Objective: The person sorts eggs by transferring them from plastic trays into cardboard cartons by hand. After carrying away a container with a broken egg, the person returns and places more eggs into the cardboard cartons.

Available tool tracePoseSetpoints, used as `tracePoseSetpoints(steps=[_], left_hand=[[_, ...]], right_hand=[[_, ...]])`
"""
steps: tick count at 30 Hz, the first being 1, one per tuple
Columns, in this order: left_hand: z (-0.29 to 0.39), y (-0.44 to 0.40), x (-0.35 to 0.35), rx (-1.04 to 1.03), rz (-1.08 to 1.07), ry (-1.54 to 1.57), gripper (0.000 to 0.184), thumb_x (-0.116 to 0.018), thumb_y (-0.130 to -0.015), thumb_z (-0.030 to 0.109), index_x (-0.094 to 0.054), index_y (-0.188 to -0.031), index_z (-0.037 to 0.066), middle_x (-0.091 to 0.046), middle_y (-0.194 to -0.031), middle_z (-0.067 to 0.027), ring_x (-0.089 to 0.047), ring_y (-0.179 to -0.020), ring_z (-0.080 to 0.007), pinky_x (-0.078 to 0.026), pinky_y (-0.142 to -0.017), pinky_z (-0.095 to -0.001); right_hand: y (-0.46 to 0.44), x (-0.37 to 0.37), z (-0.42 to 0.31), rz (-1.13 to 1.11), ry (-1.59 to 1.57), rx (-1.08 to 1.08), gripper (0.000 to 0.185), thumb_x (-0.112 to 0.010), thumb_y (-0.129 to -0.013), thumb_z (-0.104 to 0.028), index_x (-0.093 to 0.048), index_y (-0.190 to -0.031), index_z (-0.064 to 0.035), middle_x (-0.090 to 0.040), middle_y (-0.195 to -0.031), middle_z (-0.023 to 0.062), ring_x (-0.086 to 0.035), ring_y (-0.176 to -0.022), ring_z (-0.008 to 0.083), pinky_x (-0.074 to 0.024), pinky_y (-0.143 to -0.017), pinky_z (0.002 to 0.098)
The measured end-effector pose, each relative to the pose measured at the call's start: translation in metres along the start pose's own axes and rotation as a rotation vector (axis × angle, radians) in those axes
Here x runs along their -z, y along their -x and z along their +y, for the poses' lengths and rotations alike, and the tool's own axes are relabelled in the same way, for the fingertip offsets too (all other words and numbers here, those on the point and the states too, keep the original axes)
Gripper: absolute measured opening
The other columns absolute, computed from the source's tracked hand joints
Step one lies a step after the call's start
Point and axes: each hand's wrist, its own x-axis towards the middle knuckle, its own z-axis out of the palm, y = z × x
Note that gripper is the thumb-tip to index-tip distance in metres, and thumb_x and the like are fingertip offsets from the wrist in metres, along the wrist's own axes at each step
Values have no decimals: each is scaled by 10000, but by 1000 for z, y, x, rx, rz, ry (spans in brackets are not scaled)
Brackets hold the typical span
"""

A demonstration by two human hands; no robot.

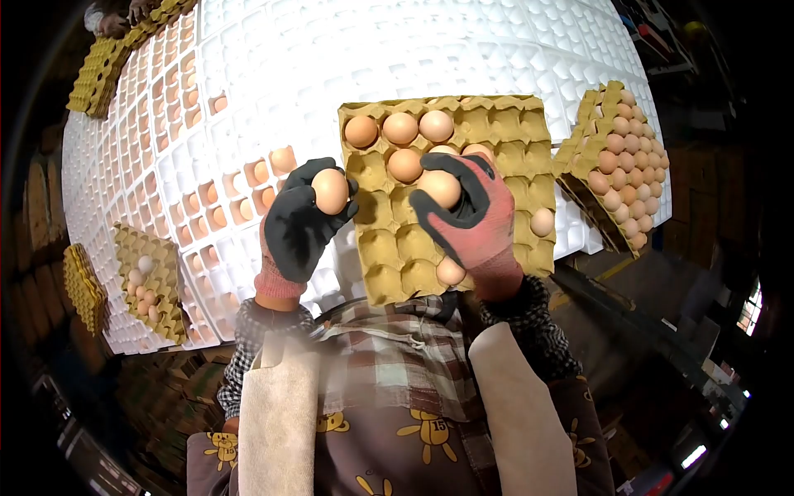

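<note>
A yellow-brown egg tray (380,248) lies in front of me, with several brown eggs in its far rows and a few nearer its front and right edge. My left hand (300,219), in a black-palmed pink glove, grips a brown egg (331,192) just off the tray's left edge. Over the middle of the tray, my right hand (475,211), gloved alike, is closed on another brown egg (440,189). Behind the right hand, two eggs in the tray are partly hidden by its fingers.
White molded trays (281,74) cover the large table, many cells on the left holding eggs. A stack of yellow trays filled with eggs (633,169) leans at the right. Further trays (149,248) stand at the left. Another person's hands (112,23) show at the far upper left.
</note>
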Motion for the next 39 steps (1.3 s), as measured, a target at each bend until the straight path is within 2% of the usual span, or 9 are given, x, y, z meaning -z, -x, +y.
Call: tracePoseSetpoints(steps=[2,5,7,14,17,21,29,34,39], left_hand=[[11,1,-9,-68,115,-202,405,-482,-977,294,-559,-1281,38,-600,-1243,-92,-620,-1103,-210,-527,-897,-347],[29,-24,-21,-237,129,-928,371,-668,-907,145,-574,-1244,22,-605,-1177,-64,-620,-990,-119,-523,-775,-271],[32,-48,-45,-572,68,-1662,514,-759,-744,60,-581,-1226,51,-583,-1194,-116,-638,-985,-275,-538,-815,-342],[42,-79,-47,-560,-67,-1326,429,-653,-816,21,-627,-1232,122,-670,-1000,-23,-576,-708,-92,-490,-691,-235],[45,-86,-64,-673,-101,-1972,388,-690,-798,116,-682,-1177,200,-586,-1273,-101,-676,-951,-275,-563,-772,-360],[30,-91,-77,-619,-238,-2274,374,-769,-761,350,-673,-1095,210,-525,-1188,-109,-662,-935,-262,-573,-750,-396],[32,-65,-41,-511,1,-1373,515,-841,-703,248,-655,-1162,109,-557,-1214,-144,-621,-1040,-289,-526,-905,-396],[71,-52,94,-578,772,-1466,487,-821,-733,157,-654,-1185,83,-583,-1150,-133,-611,-1045,-260,-534,-915,-360],[68,-71,175,-435,653,-1666,400,-730,-829,210,-659,-1220,167,-552,-1252,-132,-611,-1098,-313,-528,-929,-389]], right_hand=[[-4,14,1,-82,-522,-347,264,-671,-880,-146,-631,-1109,-22,-590,-899,21,-588,-855,126,-500,-719,291],[-16,30,9,-171,-375,31,166,-519,-912,-136,-620,-960,-13,-553,-789,3,-513,-697,111,-450,-642,292],[-33,33,-30,-244,-323,-346,160,-637,-856,-185,-606,-839,-29,-538,-728,58,-576,-709,190,-467,-669,300],[-51,-13,15,-299,1243,513,429,-768,-734,-176,-631,-1131,-88,-607,-939,111,-626,-827,286,-508,-751,378],[-61,35,-24,-407,39,-255,402,-651,-849,-107,-581,-1234,-13,-664,-1098,99,-633,-913,178,-520,-830,315],[-71,64,18,-177,-466,-127,330,-526,-941,-174,-602,-1193,24,-633,-1201,148,-648,-767,135,-531,-633,246],[-112,25,-3,-453,1303,279,449,-793,-706,-345,-687,-1113,-186,-521,-1269,114,-649,-973,289,-542,-824,402],[-128,45,-11,-413,755,146,391,-816,-656,-193,-698,-1020,-110,-617,-1075,76,-652,-926,238,-540,-819,355],[-157,-37,-32,-623,156,20,299,-773,-751,-129,-697,-1014,-10,-686,-951,61,-639,-875,136,-523,-794,282]])
